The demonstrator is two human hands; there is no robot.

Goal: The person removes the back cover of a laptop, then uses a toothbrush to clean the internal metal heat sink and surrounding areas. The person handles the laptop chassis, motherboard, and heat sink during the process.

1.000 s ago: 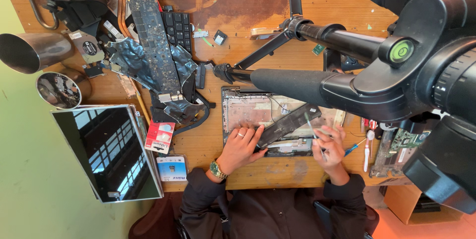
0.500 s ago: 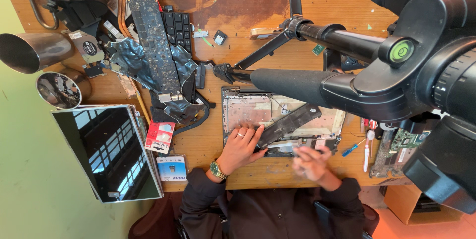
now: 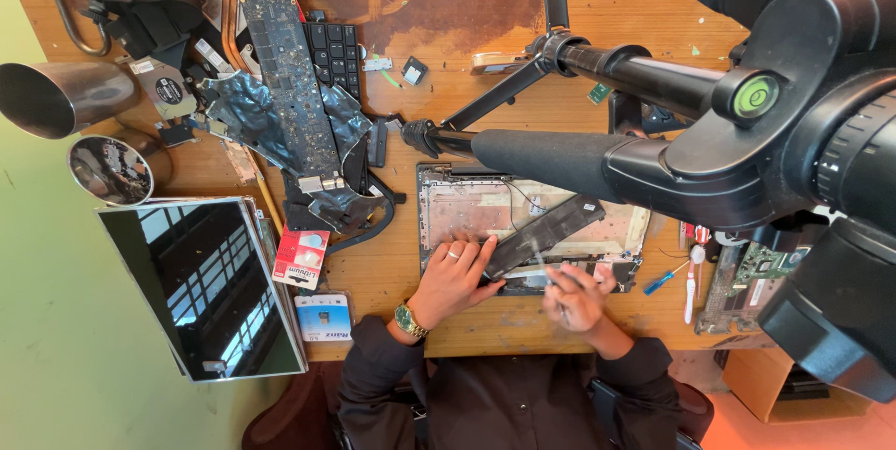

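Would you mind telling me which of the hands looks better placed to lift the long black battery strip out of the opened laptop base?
Probably the left hand: its fingers already rest against the near end of the black battery strip lying tilted over the opened laptop base. The right hand is closed around a thin tool, so it seems occupied.

The wooden table (image 3: 467,2) is lit brightly and evenly. Window light is mirrored in the screen panel (image 3: 201,287) at lower left. The tripod (image 3: 747,114) at right is blurred.
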